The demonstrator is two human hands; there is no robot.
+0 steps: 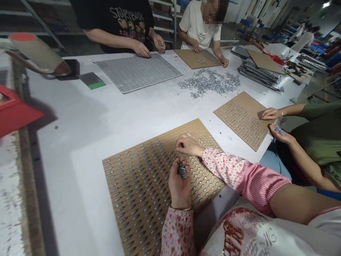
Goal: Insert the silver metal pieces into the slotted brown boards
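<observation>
The slotted tan board (138, 185) lies flat on the white work table (61, 142) directly in front of the wearer, its rows of oval slots filled with small silver metal parts. Its near end extends out of view beneath the forearms. The left hand (179, 185) is palm up above the board, with the fingers curled around a stack of small metal parts (182, 170). The right hand (189, 145) is above the board's upper edge with its fingers curled; whether it grasps a part cannot be determined.

Open table surface lies to the left of the board. Its right corner is near a second slotted board (241, 119), leaving only a narrow gap. Two hands (271, 113) of one green-sleeved co-worker are at that second board, one holding a few metal parts.

Beyond these boards lies one loose pile of silver parts (209, 82). Further along are a third slotted board (197, 58), one grey slotted panel (138, 73), and a stack of grey panels (259, 73) topped by a fourth tan board (263, 60). Two further co-workers, one in a black T-shirt (114, 25) and one in a white T-shirt (198, 26), work at the far table edge, making three at the table.
</observation>
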